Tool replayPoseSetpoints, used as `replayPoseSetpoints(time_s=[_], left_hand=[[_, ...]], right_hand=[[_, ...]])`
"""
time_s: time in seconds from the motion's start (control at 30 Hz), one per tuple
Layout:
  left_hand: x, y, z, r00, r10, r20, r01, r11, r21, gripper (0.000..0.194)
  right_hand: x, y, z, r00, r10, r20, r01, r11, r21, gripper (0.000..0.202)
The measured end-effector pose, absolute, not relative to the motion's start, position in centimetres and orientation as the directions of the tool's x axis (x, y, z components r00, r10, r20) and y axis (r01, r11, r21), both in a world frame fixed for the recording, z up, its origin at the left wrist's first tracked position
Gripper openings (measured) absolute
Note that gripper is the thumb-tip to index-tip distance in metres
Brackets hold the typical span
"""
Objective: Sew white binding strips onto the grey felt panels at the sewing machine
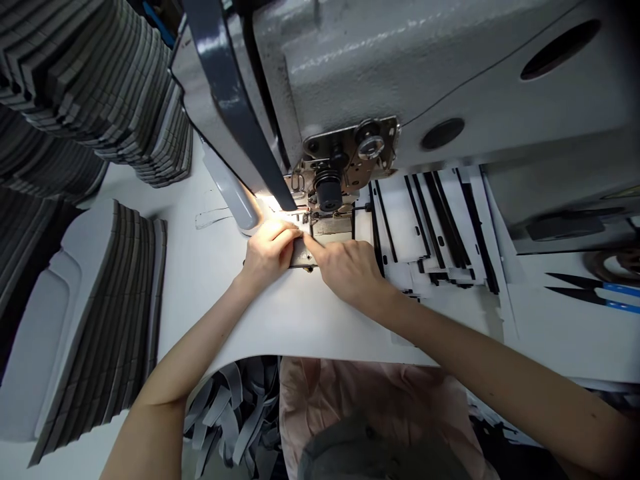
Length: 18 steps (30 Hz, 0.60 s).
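My left hand [267, 252] is beside the needle area of a sewing machine [320, 87], thumb and fingers pinched together. Facing it from the other side, my right hand [350, 270] has its fingers curled and the index fingertip pressed down by the metal needle plate [303, 255]. The fingertips of both hands nearly meet under the machine's lit head. What they pinch is too small and covered to make out. Just behind my left hand lies a light-grey, round-ended shape [230, 187].
Tall stacks of grey layered pieces [100, 87] stand at the left, with a lower stack [110, 313] in front. White pieces with black strips [400, 220] lie right of the needle. Blue-handled scissors [595, 290] rest on the white table [310, 327]. Grey strips [235, 413] hang below its edge.
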<state>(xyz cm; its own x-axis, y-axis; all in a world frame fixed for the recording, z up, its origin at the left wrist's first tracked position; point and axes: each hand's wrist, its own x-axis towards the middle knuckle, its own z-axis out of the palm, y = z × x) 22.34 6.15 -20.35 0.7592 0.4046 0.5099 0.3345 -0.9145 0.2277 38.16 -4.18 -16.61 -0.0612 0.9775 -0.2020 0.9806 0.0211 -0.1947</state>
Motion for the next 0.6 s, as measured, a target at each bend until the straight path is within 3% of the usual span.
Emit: replayPoseSetpoints(time_s=[0.23,0.6], left_hand=[[22.3,7.8,-20.9,0.774,0.335,0.537,0.265,-0.942,0.205,0.021],[22.7,8.3,-21.0,0.761,0.469,0.449,0.417,-0.883,0.216,0.027]], right_hand=[[37.9,-3.7,-17.1,-0.057,0.973,-0.222,0.980,0.012,-0.201,0.061],[37.7,-4.6,-18.2,-0.088,0.987,-0.137,0.980,0.062,-0.189,0.055]])
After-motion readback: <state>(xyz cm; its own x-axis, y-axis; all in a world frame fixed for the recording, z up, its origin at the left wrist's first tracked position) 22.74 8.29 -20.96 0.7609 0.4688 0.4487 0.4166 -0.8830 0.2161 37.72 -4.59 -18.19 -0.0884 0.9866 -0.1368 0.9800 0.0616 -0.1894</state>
